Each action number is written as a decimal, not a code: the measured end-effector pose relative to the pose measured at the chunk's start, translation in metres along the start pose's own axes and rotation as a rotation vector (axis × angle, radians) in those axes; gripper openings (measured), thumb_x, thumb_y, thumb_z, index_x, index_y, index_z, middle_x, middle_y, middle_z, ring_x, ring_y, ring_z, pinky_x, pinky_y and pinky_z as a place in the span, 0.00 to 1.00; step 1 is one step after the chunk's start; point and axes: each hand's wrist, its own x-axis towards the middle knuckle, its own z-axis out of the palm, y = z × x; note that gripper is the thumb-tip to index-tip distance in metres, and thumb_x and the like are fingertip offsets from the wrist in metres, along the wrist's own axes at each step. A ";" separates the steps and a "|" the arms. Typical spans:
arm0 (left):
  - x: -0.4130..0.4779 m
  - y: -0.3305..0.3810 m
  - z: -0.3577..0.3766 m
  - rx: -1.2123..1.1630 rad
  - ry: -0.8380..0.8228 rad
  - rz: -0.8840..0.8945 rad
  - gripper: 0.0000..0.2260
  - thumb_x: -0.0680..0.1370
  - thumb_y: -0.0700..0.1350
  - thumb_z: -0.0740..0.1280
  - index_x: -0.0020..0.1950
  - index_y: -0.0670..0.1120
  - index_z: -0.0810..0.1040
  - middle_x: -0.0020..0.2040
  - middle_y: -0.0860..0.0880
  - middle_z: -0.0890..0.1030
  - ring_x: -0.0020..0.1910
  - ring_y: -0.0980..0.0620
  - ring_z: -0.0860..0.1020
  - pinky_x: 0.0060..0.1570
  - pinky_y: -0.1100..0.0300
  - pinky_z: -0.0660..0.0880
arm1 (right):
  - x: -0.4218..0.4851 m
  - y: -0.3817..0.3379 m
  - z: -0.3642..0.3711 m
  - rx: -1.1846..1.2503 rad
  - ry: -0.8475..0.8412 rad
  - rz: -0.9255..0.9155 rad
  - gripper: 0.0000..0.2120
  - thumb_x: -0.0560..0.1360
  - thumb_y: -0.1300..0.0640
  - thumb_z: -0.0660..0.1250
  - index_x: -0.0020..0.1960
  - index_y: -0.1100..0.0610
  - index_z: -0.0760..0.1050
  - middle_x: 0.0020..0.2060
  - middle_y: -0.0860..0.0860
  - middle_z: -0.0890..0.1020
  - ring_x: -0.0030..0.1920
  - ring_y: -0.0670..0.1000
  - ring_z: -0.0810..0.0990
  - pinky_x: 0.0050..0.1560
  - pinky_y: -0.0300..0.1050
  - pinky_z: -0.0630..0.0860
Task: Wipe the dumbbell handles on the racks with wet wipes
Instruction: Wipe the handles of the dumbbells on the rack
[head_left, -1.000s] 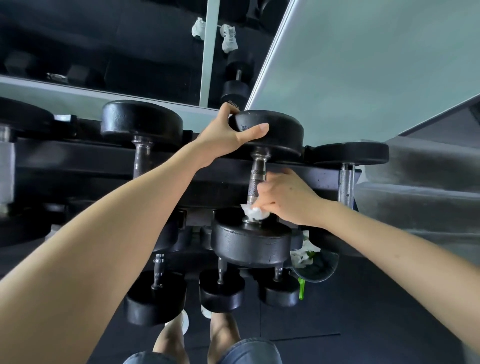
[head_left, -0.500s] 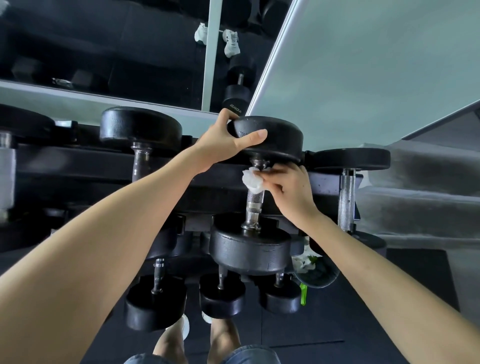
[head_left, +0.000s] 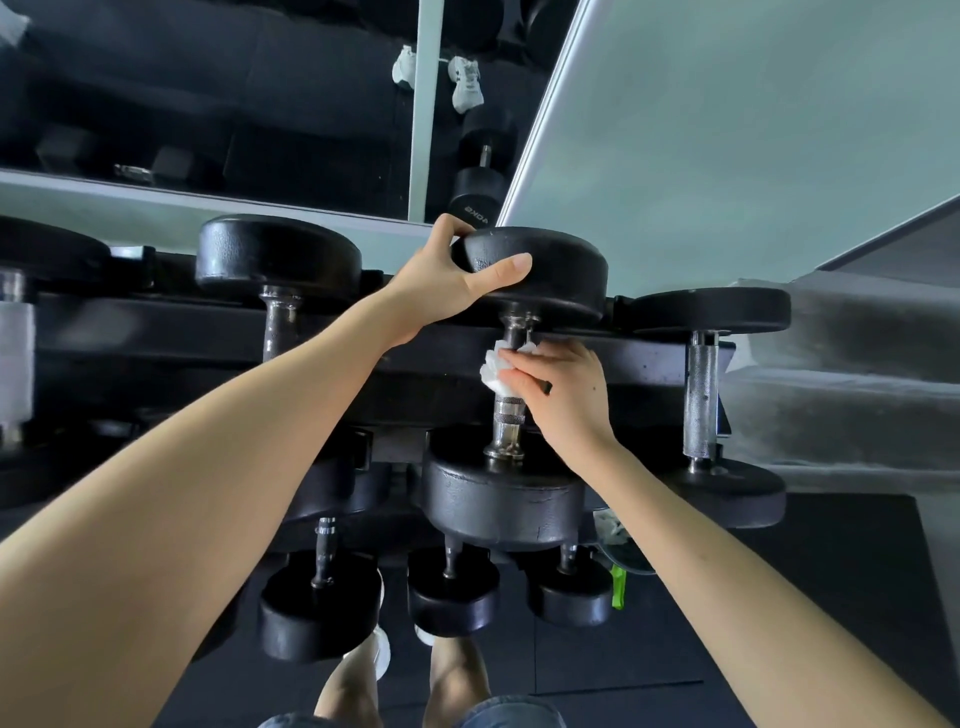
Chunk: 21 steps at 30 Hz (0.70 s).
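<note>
"Currently, what are the hands doing?"

"I have the left hand (head_left: 447, 283) curled over the rim of the far head (head_left: 556, 270) of a dumbbell (head_left: 506, 439) on the top tier of the rack (head_left: 156, 332), thumb on the near edge, steadying it. The right hand (head_left: 563, 397) grips a bunched white wet wipe (head_left: 492, 371) against that dumbbell's steel handle (head_left: 510, 408), fingers wrapped partly round the bar."

"Where on the handle?"

"High up, just under the far head. The lower stretch, down to the collar at the near head (head_left: 498, 499), is bare and in plain sight. I cannot tell from the shine whether it has been wiped."

"And the rest of the rack?"

"Outstanding, in my judgement. The knurled handle (head_left: 701, 395) just to the right has no hand on it, likewise the neighbouring handle (head_left: 278, 325) to the left and the small dumbbells (head_left: 453, 592) on the lower tier. Nothing shows whether any has been done. I would put the task at mid-course at best: one handle in hand, several others to account for."

"Supplies?"

"A white and green item (head_left: 613, 527) sits low beside the near head, partly hidden by the right forearm (head_left: 727, 561). It may be the wipes pack, but I cannot confirm."
</note>
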 end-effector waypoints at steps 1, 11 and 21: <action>0.000 0.000 0.000 -0.003 -0.003 -0.002 0.27 0.69 0.64 0.69 0.60 0.53 0.64 0.48 0.58 0.70 0.49 0.57 0.71 0.42 0.66 0.67 | -0.007 0.000 0.002 -0.005 -0.001 -0.009 0.09 0.72 0.55 0.67 0.49 0.52 0.84 0.36 0.47 0.82 0.41 0.54 0.75 0.47 0.46 0.67; 0.002 -0.002 0.000 -0.006 -0.001 -0.006 0.26 0.70 0.63 0.69 0.60 0.54 0.64 0.48 0.60 0.69 0.53 0.53 0.71 0.48 0.61 0.66 | 0.013 -0.002 -0.007 -0.091 0.080 -0.060 0.10 0.73 0.52 0.63 0.44 0.49 0.84 0.37 0.46 0.85 0.39 0.52 0.80 0.44 0.40 0.66; 0.003 -0.003 0.001 -0.009 0.000 0.002 0.25 0.69 0.63 0.69 0.60 0.55 0.64 0.48 0.59 0.70 0.52 0.55 0.71 0.44 0.64 0.67 | 0.012 -0.019 -0.004 -0.155 0.144 0.043 0.16 0.75 0.49 0.58 0.47 0.49 0.84 0.37 0.49 0.85 0.38 0.54 0.81 0.38 0.40 0.69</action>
